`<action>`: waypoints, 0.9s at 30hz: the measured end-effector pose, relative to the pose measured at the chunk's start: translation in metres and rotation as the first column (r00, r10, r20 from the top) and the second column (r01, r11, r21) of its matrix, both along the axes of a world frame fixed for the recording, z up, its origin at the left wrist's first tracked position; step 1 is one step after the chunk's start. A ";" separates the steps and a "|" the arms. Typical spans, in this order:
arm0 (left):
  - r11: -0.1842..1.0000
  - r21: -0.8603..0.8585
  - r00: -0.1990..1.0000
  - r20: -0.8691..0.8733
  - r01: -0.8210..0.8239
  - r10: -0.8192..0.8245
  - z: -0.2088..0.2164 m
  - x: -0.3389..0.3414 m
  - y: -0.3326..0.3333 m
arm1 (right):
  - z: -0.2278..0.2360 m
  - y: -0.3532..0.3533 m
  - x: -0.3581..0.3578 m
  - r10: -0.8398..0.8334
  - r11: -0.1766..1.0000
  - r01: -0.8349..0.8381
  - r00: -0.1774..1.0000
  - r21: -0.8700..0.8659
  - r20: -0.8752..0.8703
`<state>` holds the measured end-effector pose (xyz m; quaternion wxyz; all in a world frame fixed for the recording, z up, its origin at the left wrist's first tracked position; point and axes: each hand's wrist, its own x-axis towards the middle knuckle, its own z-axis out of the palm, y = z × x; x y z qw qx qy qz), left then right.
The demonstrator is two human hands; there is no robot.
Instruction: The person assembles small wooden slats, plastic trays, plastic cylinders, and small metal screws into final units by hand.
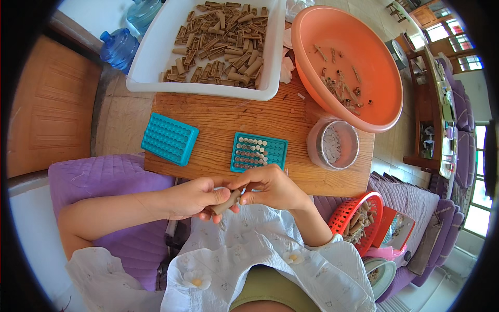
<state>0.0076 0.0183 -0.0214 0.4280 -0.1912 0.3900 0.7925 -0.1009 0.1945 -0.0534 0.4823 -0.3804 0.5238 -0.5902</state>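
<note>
Over my lap, in front of the table edge, my left hand [208, 197] is closed around a tan, tube-like plastic piece [223, 206]. The thumb and fingers of my right hand [267, 186] pinch at its upper end. Something small and pale shows there, too small to name. Just beyond my hands lies a teal tray [279, 151] with rows of round pockets. Small silvery and white discs [250, 152] sit in its left part. Another teal tray [169, 139] with rows of round hollows is further left.
A white bin [208, 89] of similar tan pieces stands at the back. An orange basin [312, 78] with scraps and a clear tub [317, 143] of white bits are on the right. A red basket [340, 221] of tan pieces stands beside my right elbow.
</note>
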 end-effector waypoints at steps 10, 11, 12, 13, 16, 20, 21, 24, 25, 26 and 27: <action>0.960 -0.042 0.959 -0.073 -0.276 0.273 0.008 -0.015 -0.010 | 0.010 -0.017 0.012 -0.483 0.875 0.468 0.835 -0.121 -0.263; 0.953 -0.057 0.952 -0.078 -0.299 0.294 0.009 -0.015 -0.010 | 0.012 -0.020 0.013 -0.480 0.877 0.466 0.837 -0.119 -0.261; 0.944 -0.071 0.945 -0.084 -0.321 0.315 0.010 -0.015 -0.011 | 0.015 -0.023 0.015 -0.540 0.842 0.511 0.784 -0.175 -0.306; 0.944 -0.070 0.945 -0.084 -0.323 0.317 0.009 -0.014 -0.011 | 0.016 -0.025 0.016 -0.597 0.802 0.549 0.724 -0.234 -0.347; 0.939 -0.053 0.937 -0.114 -0.339 0.332 0.009 -0.011 -0.011 | 0.008 -0.032 0.022 -0.619 0.782 0.551 0.627 -0.292 -0.473; 0.924 -0.164 0.926 -0.217 -0.346 0.309 0.012 -0.009 -0.011 | 0.012 -0.038 0.027 -0.617 0.783 0.547 0.615 -0.297 -0.491; 0.921 -0.207 0.932 -0.226 -0.329 0.282 0.011 -0.009 -0.011 | 0.011 -0.039 0.028 -0.600 0.794 0.527 0.603 -0.302 -0.525; 0.917 -0.272 0.947 -0.213 -0.294 0.240 0.005 -0.009 -0.015 | 0.005 -0.041 0.028 -0.547 0.829 0.482 0.597 -0.283 -0.586; 0.917 -0.271 0.946 -0.218 -0.293 0.238 0.003 -0.009 -0.016 | 0.005 -0.040 0.029 -0.517 0.846 0.465 0.592 -0.262 -0.618; 0.936 -0.278 0.961 -0.228 -0.216 0.154 0.000 -0.009 -0.018 | 0.005 -0.037 0.030 -0.520 0.844 0.466 0.587 -0.266 -0.620; 0.949 -0.286 0.969 -0.237 -0.136 0.067 0.000 -0.009 -0.018 | 0.005 -0.032 0.030 -0.500 0.859 0.449 0.625 -0.247 -0.600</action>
